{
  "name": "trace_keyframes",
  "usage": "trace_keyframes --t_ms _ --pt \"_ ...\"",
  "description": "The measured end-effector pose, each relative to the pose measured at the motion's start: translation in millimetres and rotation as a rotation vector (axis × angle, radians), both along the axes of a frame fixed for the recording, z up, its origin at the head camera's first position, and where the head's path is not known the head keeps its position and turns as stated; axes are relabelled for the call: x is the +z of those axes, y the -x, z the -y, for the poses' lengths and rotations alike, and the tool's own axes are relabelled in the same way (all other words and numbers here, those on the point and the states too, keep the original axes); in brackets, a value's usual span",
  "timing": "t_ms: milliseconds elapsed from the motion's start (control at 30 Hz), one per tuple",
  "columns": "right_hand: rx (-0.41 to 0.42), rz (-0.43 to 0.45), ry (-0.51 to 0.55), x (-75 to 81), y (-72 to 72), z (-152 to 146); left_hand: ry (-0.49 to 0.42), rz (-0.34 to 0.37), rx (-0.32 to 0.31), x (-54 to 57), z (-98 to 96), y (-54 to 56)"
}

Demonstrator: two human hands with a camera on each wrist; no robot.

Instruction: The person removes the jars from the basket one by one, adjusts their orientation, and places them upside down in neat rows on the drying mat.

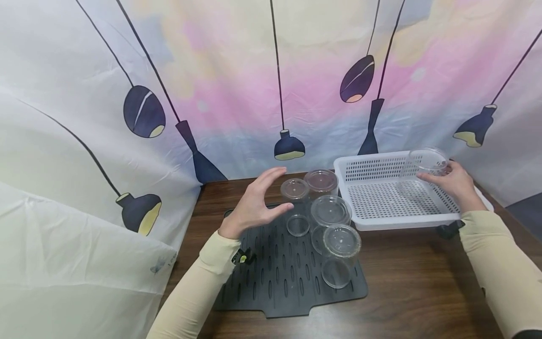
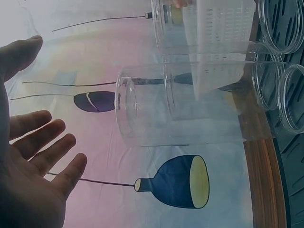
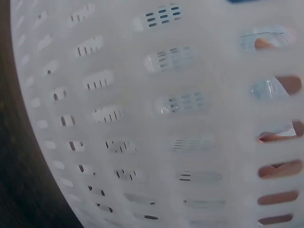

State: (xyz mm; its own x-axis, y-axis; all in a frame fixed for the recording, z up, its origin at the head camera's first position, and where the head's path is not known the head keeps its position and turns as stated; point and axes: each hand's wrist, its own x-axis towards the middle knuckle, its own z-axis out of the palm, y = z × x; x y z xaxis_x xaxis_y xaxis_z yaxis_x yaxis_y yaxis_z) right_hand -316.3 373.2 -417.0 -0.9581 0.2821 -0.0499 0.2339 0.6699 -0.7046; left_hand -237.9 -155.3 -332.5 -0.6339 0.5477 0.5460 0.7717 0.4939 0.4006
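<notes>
My right hand (image 1: 459, 186) grips a clear plastic jar (image 1: 426, 157) by its side, inside the white slotted basket (image 1: 357, 219). In the right wrist view the basket wall (image 3: 137, 128) fills the picture, and parts of the hand show through its slots. My left hand (image 1: 256, 207) is raised above the black ribbed mat (image 1: 279, 282), thumb and fingers spread apart with nothing between them. Closest to it is a clear jar (image 1: 295, 189) on the mat; in the left wrist view the left hand (image 2: 35, 166) is apart from the clear jars (image 2: 190, 104).
More clear jars stand close together on the mat: one at the back (image 1: 321, 181), one in the middle (image 1: 331, 212) and one in front (image 1: 342, 241). A brown wooden table (image 1: 406, 282) lies under everything. Printed cloth (image 1: 241, 94) hangs behind and at the left.
</notes>
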Motion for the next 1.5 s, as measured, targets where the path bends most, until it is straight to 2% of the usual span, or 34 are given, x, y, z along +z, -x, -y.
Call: trace_keyframes --t_ms 233,800,1167,1500 --pt "-0.021 -0.015 -0.013 1.8 -0.3 0.9 -0.011 0.002 -0.038 -1.1 -4.9 1.7" --pt "-0.001 -0.119 0.004 7.1 -7.1 3.5 -0.011 0.011 -0.049 -0.6 -11.9 0.2" --pt "0.066 -0.222 -0.012 27.4 -8.2 13.4 0.001 0.017 -0.034 3.9 -12.1 -0.3" --pt "0.158 -0.356 -0.024 57.6 -14.7 34.9 0.004 0.016 -0.004 5.5 -14.3 3.1"
